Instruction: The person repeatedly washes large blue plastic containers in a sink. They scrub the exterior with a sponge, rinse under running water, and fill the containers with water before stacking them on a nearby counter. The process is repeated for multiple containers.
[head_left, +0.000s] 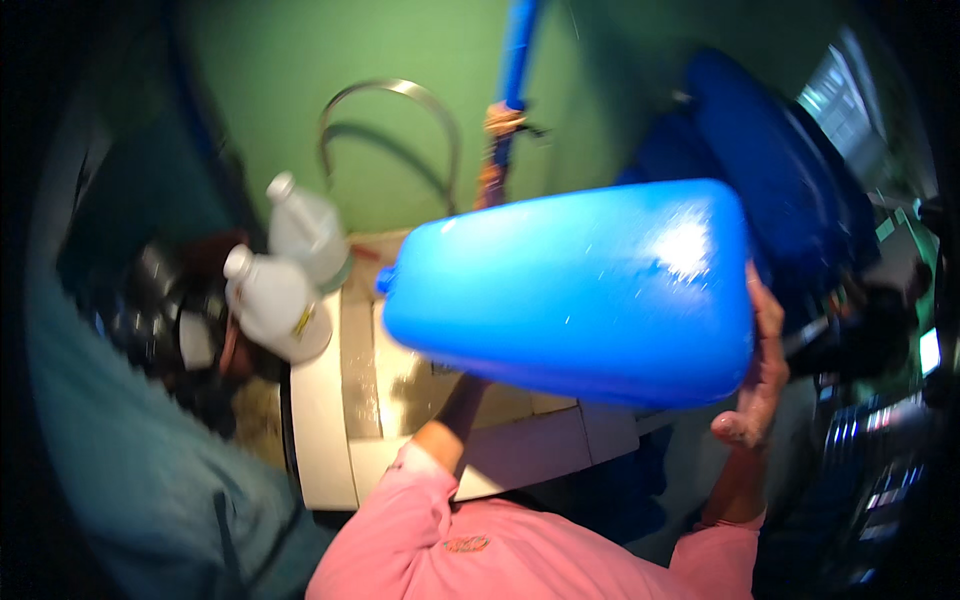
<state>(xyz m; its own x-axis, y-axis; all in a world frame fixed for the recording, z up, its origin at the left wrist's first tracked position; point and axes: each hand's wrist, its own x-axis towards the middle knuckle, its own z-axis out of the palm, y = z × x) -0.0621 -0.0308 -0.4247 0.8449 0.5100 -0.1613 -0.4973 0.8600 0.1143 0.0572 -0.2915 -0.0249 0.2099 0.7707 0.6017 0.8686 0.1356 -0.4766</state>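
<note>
A large blue plastic jerrycan (570, 292) lies on its side in the air before me, its small spout pointing left and its broad end right. My right hand (765, 367) supports the broad end, palm against it and thumb below. My left forearm reaches under the jerrycan; the left hand is hidden behind it, so its grip cannot be seen. Beneath is a white-tiled counter (525, 454) with a wet, shiny recess.
Two translucent white jugs with caps, one nearer (277, 307) and one behind (304, 229), stand at the counter's left end. A curved metal strip (405, 86) leans on the green wall, beside a blue pipe (517, 60) with cord tied round it. Dark blue containers (772, 165) stand at the right.
</note>
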